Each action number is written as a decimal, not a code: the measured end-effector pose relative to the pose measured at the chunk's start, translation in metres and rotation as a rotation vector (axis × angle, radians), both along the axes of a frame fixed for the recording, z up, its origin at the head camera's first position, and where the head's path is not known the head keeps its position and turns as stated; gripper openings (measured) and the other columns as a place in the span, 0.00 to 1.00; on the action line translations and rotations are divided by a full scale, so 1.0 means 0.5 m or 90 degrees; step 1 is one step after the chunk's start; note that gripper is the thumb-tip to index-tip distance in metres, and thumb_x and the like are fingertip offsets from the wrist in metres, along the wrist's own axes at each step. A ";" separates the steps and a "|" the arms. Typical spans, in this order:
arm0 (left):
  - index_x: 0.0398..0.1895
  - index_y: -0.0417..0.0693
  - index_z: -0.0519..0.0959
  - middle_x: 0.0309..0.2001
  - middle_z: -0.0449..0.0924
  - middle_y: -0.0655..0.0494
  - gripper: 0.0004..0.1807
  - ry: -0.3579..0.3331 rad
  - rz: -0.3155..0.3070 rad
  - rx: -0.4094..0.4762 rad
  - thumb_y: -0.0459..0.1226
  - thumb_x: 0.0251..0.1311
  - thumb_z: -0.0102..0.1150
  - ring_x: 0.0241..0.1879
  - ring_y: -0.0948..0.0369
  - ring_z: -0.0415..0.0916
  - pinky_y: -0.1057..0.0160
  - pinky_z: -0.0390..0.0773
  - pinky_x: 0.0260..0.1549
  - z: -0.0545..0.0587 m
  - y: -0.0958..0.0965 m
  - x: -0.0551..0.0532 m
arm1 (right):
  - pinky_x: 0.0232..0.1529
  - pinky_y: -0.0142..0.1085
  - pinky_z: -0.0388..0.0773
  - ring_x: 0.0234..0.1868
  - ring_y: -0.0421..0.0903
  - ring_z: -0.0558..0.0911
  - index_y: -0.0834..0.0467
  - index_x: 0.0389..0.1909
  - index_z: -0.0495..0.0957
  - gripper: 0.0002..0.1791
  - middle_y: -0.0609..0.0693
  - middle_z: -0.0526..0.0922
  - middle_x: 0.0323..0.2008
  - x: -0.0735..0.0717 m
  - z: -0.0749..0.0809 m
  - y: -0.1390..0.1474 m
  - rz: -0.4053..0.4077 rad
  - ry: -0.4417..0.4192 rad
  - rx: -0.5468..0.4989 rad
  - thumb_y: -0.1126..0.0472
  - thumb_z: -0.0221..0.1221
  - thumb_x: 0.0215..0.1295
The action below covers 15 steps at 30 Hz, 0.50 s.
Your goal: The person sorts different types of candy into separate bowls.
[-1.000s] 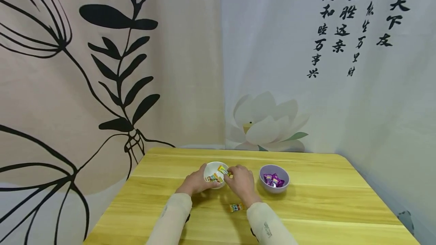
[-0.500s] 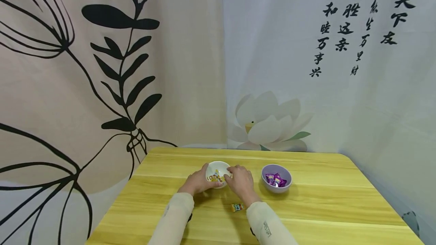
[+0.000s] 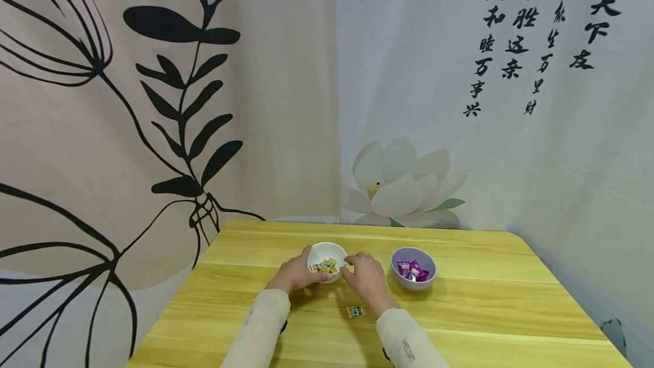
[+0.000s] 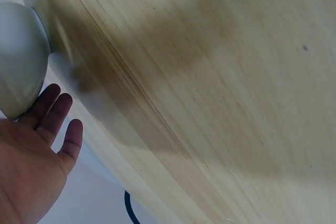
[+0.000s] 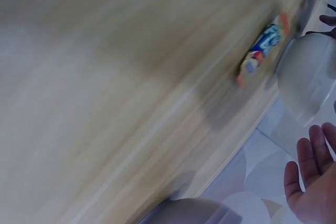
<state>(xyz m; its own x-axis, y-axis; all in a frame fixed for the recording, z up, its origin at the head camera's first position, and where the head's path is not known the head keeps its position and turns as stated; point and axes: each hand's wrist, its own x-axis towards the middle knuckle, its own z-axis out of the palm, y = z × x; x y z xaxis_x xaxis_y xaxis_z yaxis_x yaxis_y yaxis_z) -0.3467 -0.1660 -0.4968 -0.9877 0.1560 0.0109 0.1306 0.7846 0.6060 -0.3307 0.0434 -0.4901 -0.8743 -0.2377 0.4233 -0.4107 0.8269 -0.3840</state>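
Note:
My left hand (image 3: 296,273) grips the white bowl (image 3: 318,251) from its left side, thumb along the near side. Several yellow wrapped candies (image 3: 324,266) lie inside it. In the left wrist view, the fingers of that hand (image 4: 31,169) curve against the bowl's outer wall (image 4: 21,56). At the bowl's right rim is my right hand (image 3: 368,279), with nothing seen between its loosely bent fingers. One wrapped candy (image 3: 356,311) lies on the table near my right wrist; the right wrist view shows its orange ends and blue middle (image 5: 262,48).
To the right of my right hand stands a purple bowl (image 3: 431,272) with several purple wrapped candies (image 3: 413,271) in it. Both bowls are on a wooden table (image 3: 485,311). A printed curtain (image 3: 286,101) hangs behind the table's far edge.
A second ago the right hand pinched a yellow candy over the white bowl; that candy is now inside with the others. The right hand has drawn slightly back to the right. The left hand keeps its grip.

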 end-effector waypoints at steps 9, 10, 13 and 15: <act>0.73 0.48 0.59 0.51 0.80 0.51 0.59 -0.002 0.008 0.002 0.66 0.42 0.72 0.46 0.51 0.77 0.45 0.75 0.45 -0.007 0.001 -0.007 | 0.43 0.49 0.79 0.41 0.53 0.83 0.59 0.44 0.86 0.14 0.53 0.85 0.40 0.018 -0.014 0.047 0.061 -0.020 -0.004 0.55 0.67 0.62; 0.73 0.49 0.59 0.51 0.80 0.51 0.58 -0.004 0.010 0.001 0.67 0.42 0.72 0.46 0.51 0.77 0.46 0.75 0.45 -0.008 0.000 -0.007 | 0.43 0.49 0.79 0.42 0.53 0.83 0.59 0.44 0.86 0.14 0.53 0.85 0.41 0.020 -0.014 0.051 0.069 -0.026 0.000 0.55 0.67 0.63; 0.73 0.51 0.59 0.51 0.80 0.52 0.59 -0.009 0.015 -0.001 0.68 0.41 0.71 0.47 0.51 0.77 0.46 0.75 0.46 -0.010 -0.001 -0.009 | 0.43 0.47 0.79 0.42 0.51 0.82 0.59 0.45 0.86 0.14 0.52 0.84 0.40 0.025 -0.015 0.063 0.089 -0.035 0.021 0.54 0.66 0.63; 0.74 0.53 0.58 0.52 0.80 0.52 0.59 -0.016 0.019 -0.004 0.69 0.40 0.71 0.48 0.51 0.77 0.46 0.74 0.47 -0.011 0.000 -0.009 | 0.43 0.46 0.79 0.41 0.51 0.82 0.59 0.45 0.86 0.14 0.52 0.84 0.40 0.028 -0.018 0.071 0.101 -0.042 0.030 0.54 0.66 0.63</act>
<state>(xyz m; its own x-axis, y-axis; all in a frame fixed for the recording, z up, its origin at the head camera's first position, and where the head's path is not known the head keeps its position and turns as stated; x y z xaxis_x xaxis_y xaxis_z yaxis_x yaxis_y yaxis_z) -0.3512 -0.1662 -0.5021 -0.9918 0.1269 -0.0142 0.0926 0.7913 0.6044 -0.3165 0.0790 -0.4991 -0.8498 -0.3932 0.3510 -0.5126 0.7713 -0.3772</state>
